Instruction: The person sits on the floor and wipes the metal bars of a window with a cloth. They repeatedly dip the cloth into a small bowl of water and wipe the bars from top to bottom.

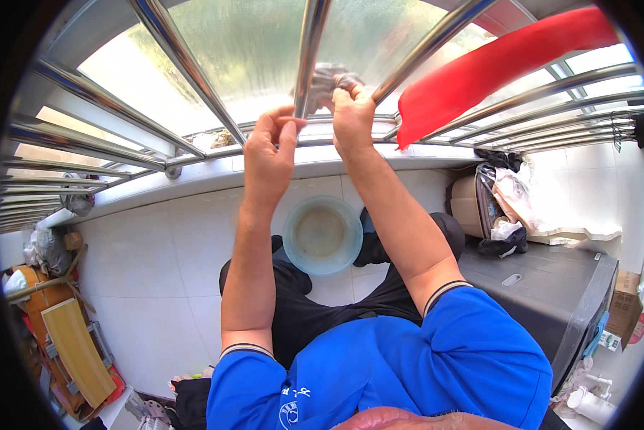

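Observation:
My right hand point(353, 115) reaches between two steel bars and holds a bunched grey cloth point(327, 80) against the window glass point(257, 59). Part of the cloth is hidden behind a steel bar point(308, 59). My left hand point(272, 141) is raised in front of the foot of that bar, its fingers loosely bent and the thumb apart, with nothing visible in it. Whether its fingertips touch the bar is hard to tell. On the floor between my feet stands a pale blue plastic basin point(322, 235) with cloudy liquid in the bottom.
A red cloth strip point(494, 70) hangs across the bars at right. Below runs a white ledge point(214, 172). A dark grey storage box point(531, 285) stands at my right, a beige bag point(470, 207) beyond it. Boards point(77, 352) and bundled items lean at far left.

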